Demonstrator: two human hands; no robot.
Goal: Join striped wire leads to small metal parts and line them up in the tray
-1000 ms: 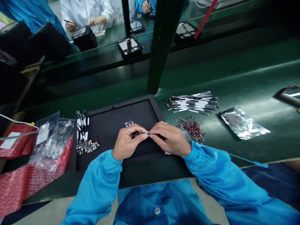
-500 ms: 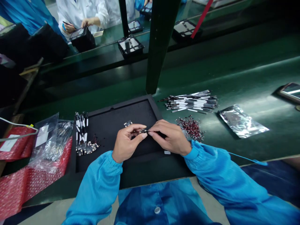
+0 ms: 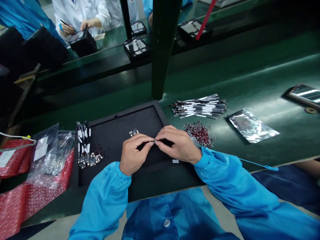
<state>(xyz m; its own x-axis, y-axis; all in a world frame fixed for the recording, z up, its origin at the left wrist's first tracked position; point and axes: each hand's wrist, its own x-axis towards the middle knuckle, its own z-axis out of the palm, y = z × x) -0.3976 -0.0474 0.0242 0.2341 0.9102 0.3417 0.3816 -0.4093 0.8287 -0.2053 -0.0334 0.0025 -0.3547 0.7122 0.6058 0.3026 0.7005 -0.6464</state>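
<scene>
Over the black tray (image 3: 120, 117), my left hand (image 3: 136, 153) and my right hand (image 3: 178, 143) meet fingertip to fingertip. Each is closed in a pinch on a tiny dark part (image 3: 154, 141), mostly hidden by the fingers. Just behind my left hand lies a small board piece (image 3: 133, 132) on the tray. Along the tray's left side are black and white strips (image 3: 84, 136) and a cluster of small boards (image 3: 90, 160). A heap of small red and silver parts (image 3: 200, 134) sits right of the tray, beside my right hand.
Behind the red heap lies a pile of strips (image 3: 201, 106). Farther right are a silver bag (image 3: 251, 126) and a phone-like device (image 3: 306, 95). A dark post (image 3: 163, 50) rises behind the tray. Red bubble wrap (image 3: 37, 203) and clear bags (image 3: 46, 153) are left. People work across the bench.
The view has shifted slightly, moving the bench items left in the picture. My fingertips have drawn closer together, and less of the small part shows between them.
</scene>
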